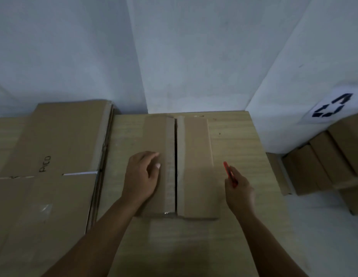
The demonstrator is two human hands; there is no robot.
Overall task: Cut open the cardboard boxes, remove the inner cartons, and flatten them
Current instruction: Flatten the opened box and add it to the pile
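Place: a plain packing or storeroom corner, not a home.
Walls: bare white walls [194, 56] meet just behind the work spot.
Tabletop: a pale wood-grain tabletop [234, 140] pushed against the walls.
Stock: flattened cartons [54, 156] piled on the left, one printed "PICO"; small brown boxes [324, 162] stacked low on the right.
Sign: a recycling symbol [332, 106] on white sheeting above those boxes.

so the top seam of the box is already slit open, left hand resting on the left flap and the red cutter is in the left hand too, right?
Not quite: the head view shows the red cutter in the right hand, off the box's right side. The seam is slit, and the left hand rests on the left flap.
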